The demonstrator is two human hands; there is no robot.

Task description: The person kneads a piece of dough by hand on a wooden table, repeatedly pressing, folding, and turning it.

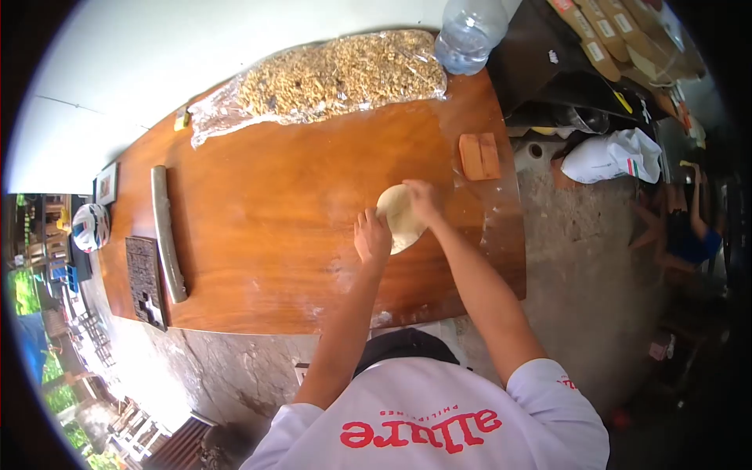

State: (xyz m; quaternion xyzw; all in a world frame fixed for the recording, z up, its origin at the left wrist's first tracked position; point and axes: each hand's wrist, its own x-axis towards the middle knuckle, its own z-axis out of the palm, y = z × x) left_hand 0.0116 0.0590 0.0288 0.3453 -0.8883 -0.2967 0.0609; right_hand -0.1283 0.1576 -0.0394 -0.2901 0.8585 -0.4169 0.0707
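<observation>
A flat, pale round of dough (pixel 401 227) lies on the front right part of the brown wooden table (pixel 274 204). It is roughly oval, with its near end bare to view. At its left edge is my left hand (pixel 372 236), with curled fingers gripping the rim. My right hand (pixel 424 204) holds the far right edge, its fingers bent over the dough. The fingertips are too small to see clearly. Whitish flour-like smears mark the tabletop near my forearms.
A clear plastic bag of brownish, crumbly pieces (pixel 345 74) lies along the back, beside a large clear water bottle (pixel 470 35). A wooden block (pixel 479 156) sits to the right. At the left are a long grey tube (pixel 167 235) and a dark carved board (pixel 146 278).
</observation>
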